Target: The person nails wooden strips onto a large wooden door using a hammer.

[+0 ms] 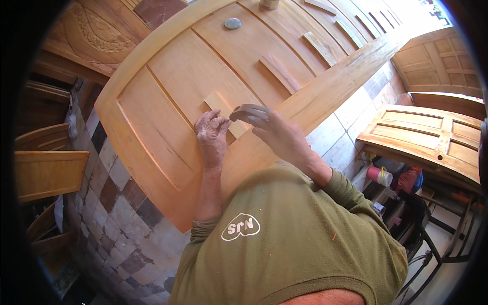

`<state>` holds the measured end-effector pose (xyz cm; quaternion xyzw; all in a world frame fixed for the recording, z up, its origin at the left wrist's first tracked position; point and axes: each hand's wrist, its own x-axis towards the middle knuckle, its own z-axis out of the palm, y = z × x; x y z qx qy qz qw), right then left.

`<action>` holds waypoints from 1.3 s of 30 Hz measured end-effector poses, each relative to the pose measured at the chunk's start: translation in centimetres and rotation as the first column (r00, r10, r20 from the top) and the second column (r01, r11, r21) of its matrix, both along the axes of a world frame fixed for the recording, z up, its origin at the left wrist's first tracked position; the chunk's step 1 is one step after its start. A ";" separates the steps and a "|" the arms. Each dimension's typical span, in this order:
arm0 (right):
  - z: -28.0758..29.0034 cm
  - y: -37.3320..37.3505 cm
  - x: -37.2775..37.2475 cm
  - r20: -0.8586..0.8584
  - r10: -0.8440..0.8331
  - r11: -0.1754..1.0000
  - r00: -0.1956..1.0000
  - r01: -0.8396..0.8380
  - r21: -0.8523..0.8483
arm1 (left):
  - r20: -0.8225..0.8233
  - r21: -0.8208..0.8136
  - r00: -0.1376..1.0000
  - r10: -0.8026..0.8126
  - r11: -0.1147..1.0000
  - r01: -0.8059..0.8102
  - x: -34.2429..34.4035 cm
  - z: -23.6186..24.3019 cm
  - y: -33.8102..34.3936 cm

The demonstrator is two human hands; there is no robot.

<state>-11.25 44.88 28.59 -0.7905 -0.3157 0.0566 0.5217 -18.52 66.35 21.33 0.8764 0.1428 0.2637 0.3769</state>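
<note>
Both my hands meet above the near edge of a large pale wooden door (168, 107) lying flat. My left hand (211, 136) is dusty, its thumb and fingers pinched together at the fingertips of my right hand; what they pinch is too small to make out. My right hand (274, 133) has curved fingers, with grey coverings or wraps on them and the thumb apart. Beneath the hands, a thin flat wood strip (217, 101) rests across the door panel. Farther along lie more wood strips (279, 73), and a grey oval disc (232, 23) sits on a panel.
At the top edge a small jar-like container (268, 4) stands on the door. Another panelled door (422, 132) lies to the right, above a pink and white bucket (379, 175) and dark metal frames. Carved wooden panels (96, 30) lean at the upper left. Patchy tiles (122, 218) cover the floor.
</note>
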 end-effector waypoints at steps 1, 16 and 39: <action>0.4 0.2 -0.1 -0.002 0.010 1.000 1.000 -0.010 0.000 | 0.003 -0.001 1.000 0.002 1.000 -0.002 0.0 -0.3 0.0; 1.7 1.8 -0.6 0.185 0.049 0.964 0.982 0.002 -0.266 | 0.025 0.052 1.000 -0.008 0.999 0.006 -0.3 -0.5 0.3; 2.5 -0.2 -0.5 -0.025 -0.002 1.000 1.000 0.003 0.020 | 0.043 0.270 0.997 0.064 0.960 -0.073 7.3 -1.0 4.9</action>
